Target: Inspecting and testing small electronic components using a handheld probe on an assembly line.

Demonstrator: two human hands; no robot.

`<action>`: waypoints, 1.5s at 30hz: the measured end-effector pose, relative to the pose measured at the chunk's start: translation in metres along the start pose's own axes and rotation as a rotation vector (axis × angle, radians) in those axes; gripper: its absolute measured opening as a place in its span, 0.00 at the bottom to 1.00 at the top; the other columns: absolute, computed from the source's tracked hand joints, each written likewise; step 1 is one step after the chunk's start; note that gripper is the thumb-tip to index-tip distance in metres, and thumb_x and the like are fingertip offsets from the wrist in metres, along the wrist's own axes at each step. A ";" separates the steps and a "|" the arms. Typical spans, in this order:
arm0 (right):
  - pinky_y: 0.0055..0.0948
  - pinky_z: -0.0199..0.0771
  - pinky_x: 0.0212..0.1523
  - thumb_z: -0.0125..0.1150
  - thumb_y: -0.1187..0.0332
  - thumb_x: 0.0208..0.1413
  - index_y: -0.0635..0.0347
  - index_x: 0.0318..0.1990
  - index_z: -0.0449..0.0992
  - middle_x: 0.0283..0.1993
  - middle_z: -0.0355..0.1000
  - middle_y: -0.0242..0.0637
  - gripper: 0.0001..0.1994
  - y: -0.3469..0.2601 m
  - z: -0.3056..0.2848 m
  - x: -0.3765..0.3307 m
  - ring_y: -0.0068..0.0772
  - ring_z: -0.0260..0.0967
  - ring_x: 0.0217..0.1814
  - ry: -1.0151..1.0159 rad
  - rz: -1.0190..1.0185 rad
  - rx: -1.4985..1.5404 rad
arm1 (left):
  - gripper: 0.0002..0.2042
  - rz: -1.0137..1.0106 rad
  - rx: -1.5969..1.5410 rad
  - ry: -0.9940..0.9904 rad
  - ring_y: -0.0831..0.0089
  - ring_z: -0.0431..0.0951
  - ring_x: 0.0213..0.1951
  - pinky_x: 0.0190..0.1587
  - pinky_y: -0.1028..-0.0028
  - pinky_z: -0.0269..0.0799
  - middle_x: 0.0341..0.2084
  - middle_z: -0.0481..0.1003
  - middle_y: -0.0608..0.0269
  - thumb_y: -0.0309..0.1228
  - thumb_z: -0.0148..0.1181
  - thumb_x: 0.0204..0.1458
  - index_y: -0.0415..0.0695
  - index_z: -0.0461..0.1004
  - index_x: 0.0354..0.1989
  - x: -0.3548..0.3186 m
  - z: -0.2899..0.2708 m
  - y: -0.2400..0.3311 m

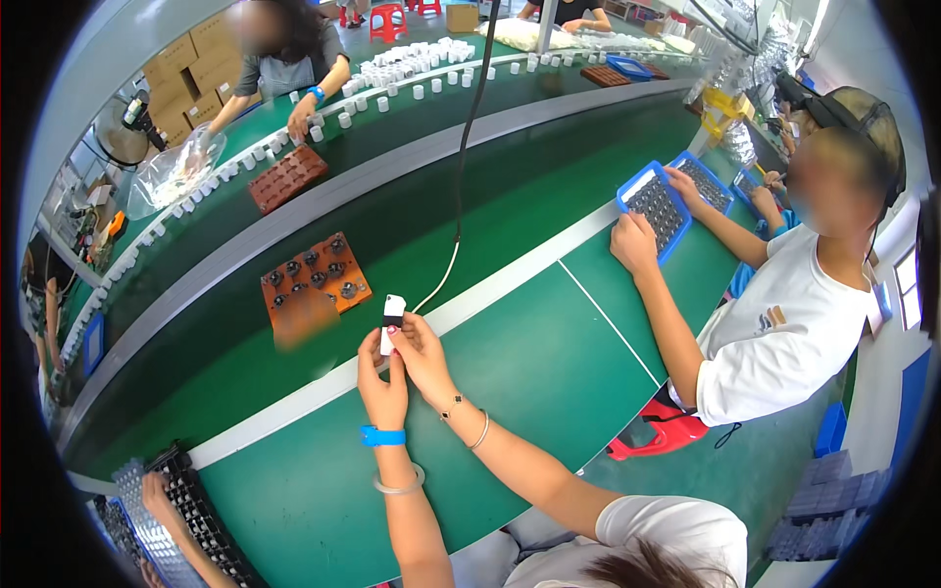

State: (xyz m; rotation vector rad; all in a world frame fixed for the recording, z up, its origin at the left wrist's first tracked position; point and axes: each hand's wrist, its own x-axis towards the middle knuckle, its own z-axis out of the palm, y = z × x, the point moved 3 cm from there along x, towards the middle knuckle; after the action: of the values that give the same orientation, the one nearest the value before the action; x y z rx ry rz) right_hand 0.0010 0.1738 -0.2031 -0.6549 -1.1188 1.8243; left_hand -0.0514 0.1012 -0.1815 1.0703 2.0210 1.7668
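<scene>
Though its lower part is partly hidden, left grip (pixel 382 388) and right grip (pixel 423 359) clasp a black-banded white device (pixel 393 307).

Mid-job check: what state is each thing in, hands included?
Left hand: fingers closed on the device
Right hand: fingers closed on the device
White-and-black device: held upright
Cable: hanging; connection unclear
Orange tray: lying flat, loaded with dark parts
Nearest blue tray: tilted, filled
White cylinders: standing
Red stool: upright
</scene>
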 end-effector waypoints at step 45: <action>0.25 0.67 0.50 0.51 0.71 0.60 0.65 0.57 0.65 0.46 0.70 0.34 0.18 0.022 0.029 -0.016 0.23 0.66 0.45 -0.208 -0.021 -0.118 | 0.20 -0.022 -0.071 0.078 0.75 0.74 0.39 0.41 0.77 0.71 0.40 0.71 0.60 0.22 0.59 0.51 0.35 0.69 0.53 -0.007 -0.047 -0.035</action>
State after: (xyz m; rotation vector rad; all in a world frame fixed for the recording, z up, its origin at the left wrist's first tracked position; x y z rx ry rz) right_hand -0.0231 0.1430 -0.2090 -0.5274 -1.3738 1.8500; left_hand -0.0883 0.0614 -0.2050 0.9692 1.9898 1.8819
